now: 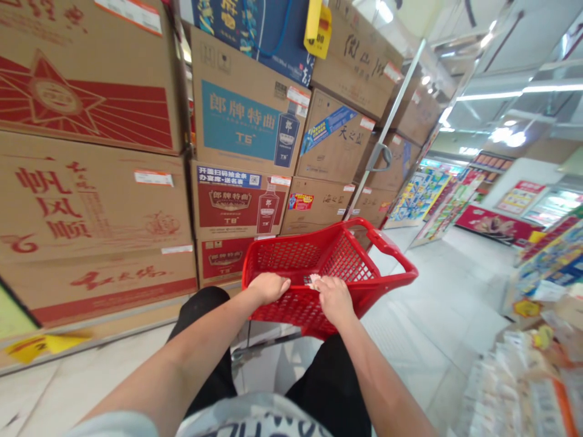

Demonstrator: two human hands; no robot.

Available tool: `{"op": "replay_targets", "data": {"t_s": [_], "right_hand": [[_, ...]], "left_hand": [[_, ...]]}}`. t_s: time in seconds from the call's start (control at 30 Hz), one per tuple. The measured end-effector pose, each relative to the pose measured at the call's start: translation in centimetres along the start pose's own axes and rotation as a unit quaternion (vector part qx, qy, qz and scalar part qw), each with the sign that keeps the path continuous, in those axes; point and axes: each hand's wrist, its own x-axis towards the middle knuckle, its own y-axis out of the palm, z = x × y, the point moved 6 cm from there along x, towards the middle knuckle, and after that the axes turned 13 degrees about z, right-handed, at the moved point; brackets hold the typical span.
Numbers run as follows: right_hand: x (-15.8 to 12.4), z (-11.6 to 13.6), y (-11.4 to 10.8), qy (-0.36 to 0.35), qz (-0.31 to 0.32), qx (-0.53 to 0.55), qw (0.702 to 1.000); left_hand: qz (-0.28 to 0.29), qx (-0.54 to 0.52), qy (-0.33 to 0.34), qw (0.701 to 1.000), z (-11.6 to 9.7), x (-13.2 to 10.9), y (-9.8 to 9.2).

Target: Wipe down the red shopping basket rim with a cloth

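Observation:
A red plastic shopping basket (382, 276) sits in front of me at waist height, apparently on a cart frame. My left hand (269, 286) is closed over its near rim on the left. My right hand (334, 296) grips the same rim just to the right, fingers curled over the edge near a small pink-and-white label. The inside of the basket that I can see holds nothing. My black-trousered legs show below my forearms.
Stacked cardboard liquor cartons (246, 121) form a wall on the left and ahead. A grey tiled aisle (432, 328) runs to the right between them and shelves of packaged goods (537, 364). A metal pole (387, 133) leans by the cartons.

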Motion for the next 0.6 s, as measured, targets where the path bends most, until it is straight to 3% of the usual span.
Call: {"op": "replay_targets", "data": {"t_s": [0.17,0.3,0.43,0.6], "right_hand": [[0.2,-3.2,-0.4,0.067,0.027,-0.012,0.997],[0.5,-3.9,-0.1,0.081,0.032,-0.014,0.996],[0.6,-4.7,0.2,0.089,0.034,-0.013,0.995],[-0.7,-6.5,0.8,0.109,0.003,-0.014,0.994]], "left_hand": [[-0.017,0.029,0.043,0.998,-0.5,-0.4,0.4],[0.002,0.029,0.08,0.996,-0.9,0.6,0.1],[0.007,-0.005,0.058,0.998,-1.2,2.1,0.1],[-0.033,-0.023,0.05,0.998,-3.0,2.8,0.8]]}}
